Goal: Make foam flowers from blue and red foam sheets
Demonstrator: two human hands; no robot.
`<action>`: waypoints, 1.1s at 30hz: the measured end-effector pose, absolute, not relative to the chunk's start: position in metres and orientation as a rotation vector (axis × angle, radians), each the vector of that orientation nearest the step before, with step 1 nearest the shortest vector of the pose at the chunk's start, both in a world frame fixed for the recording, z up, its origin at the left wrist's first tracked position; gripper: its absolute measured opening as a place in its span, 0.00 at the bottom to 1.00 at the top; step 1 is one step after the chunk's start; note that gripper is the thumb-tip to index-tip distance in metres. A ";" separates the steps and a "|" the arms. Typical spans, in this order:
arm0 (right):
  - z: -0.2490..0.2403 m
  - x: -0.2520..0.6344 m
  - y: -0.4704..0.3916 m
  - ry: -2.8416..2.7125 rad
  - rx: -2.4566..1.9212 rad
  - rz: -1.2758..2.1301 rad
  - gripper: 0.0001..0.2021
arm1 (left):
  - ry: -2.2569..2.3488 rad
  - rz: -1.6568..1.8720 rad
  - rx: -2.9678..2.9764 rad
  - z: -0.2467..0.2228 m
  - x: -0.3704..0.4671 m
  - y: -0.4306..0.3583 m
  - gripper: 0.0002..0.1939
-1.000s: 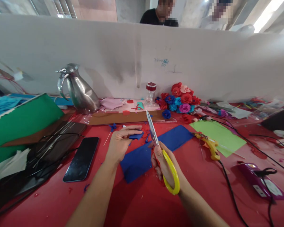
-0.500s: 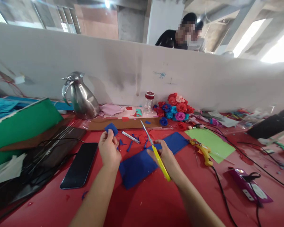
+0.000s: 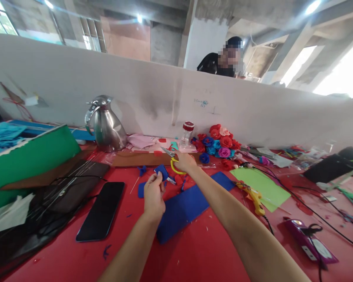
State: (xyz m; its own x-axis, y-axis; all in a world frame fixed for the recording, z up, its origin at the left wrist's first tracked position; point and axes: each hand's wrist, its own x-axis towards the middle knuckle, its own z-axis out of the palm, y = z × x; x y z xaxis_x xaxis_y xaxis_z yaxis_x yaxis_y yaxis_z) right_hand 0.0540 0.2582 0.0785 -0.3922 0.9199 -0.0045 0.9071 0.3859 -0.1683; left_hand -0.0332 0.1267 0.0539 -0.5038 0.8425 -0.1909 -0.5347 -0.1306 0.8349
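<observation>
My left hand (image 3: 154, 192) pinches a small blue felt-like piece (image 3: 161, 172) between thumb and fingers. Out over the back of the work area, my right hand (image 3: 186, 161) has its fingers on yellow-handled scissors (image 3: 177, 167), whose blades point left above a brown strip. Below the right forearm lies a long blue sheet (image 3: 179, 213), partly covered by that arm. Another blue piece (image 3: 141, 190) rests just left of my left hand, near a blue scrap (image 3: 141, 170). A white marker (image 3: 171, 180) shows only in part beside the held piece.
A dark phone (image 3: 101, 211) lies to the left, a steel jug (image 3: 107, 125) behind it. Fabric roses (image 3: 220, 141) and a red-lidded jar (image 3: 187, 133) stand at the back. Right are a yellow glue gun (image 3: 254, 197), a green sheet (image 3: 270, 192) and a purple power strip (image 3: 310, 239) with cords.
My right hand has moved forward and left with the scissors, which now point left. My left hand, still pinching the blue piece, has shifted right and slightly nearer. The view has tilted a little upward.
</observation>
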 end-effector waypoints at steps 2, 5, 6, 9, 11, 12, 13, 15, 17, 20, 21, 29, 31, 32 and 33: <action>0.073 0.054 0.263 -2.548 -1.672 0.212 0.23 | 1.124 1.725 0.422 0.054 -0.031 0.126 0.22; 0.070 0.059 0.260 -2.509 -1.674 0.187 0.18 | 1.152 1.694 0.446 0.055 -0.029 0.126 0.20; 0.070 0.063 0.257 -2.491 -1.674 0.156 0.17 | 1.166 1.701 0.458 0.056 -0.029 0.126 0.20; 0.072 0.079 0.236 -2.338 -1.610 0.199 0.17 | 1.181 1.690 0.459 0.056 -0.029 0.127 0.21; 0.069 0.094 0.216 -2.046 -1.484 0.525 0.16 | 1.165 1.662 0.430 0.055 -0.029 0.129 0.22; 0.066 0.101 0.205 -1.861 -1.430 0.695 0.15 | 1.151 1.650 0.422 0.054 -0.029 0.129 0.22; 0.062 0.108 0.194 -1.710 -1.373 0.829 0.13 | 1.135 1.639 0.424 0.053 -0.029 0.130 0.22; 0.056 0.118 0.175 -1.491 -1.270 0.969 0.10 | 1.103 1.606 0.438 0.052 -0.027 0.131 0.22; 0.052 0.123 0.162 -1.403 -1.187 1.059 0.08 | 1.070 1.545 0.442 0.051 -0.025 0.131 0.21; 0.051 0.121 0.155 -1.440 -1.089 1.191 0.10 | 1.026 1.438 0.435 0.051 -0.022 0.131 0.19; 0.052 0.119 0.155 -1.460 -1.064 1.215 0.11 | 1.017 1.411 0.432 0.050 -0.021 0.130 0.18; 0.052 0.115 0.152 -1.465 -0.997 1.248 0.09 | 1.030 1.379 0.408 0.052 -0.016 0.129 0.15; 0.053 0.115 0.151 -1.451 -0.973 1.284 0.10 | 1.051 1.386 0.423 0.052 -0.017 0.129 0.15; 0.053 0.115 0.151 -1.443 -0.963 1.296 0.10 | 1.063 1.390 0.444 0.052 -0.017 0.129 0.15; 0.052 0.114 0.151 -1.433 -0.956 1.305 0.10 | 1.077 1.393 0.474 0.051 -0.017 0.129 0.15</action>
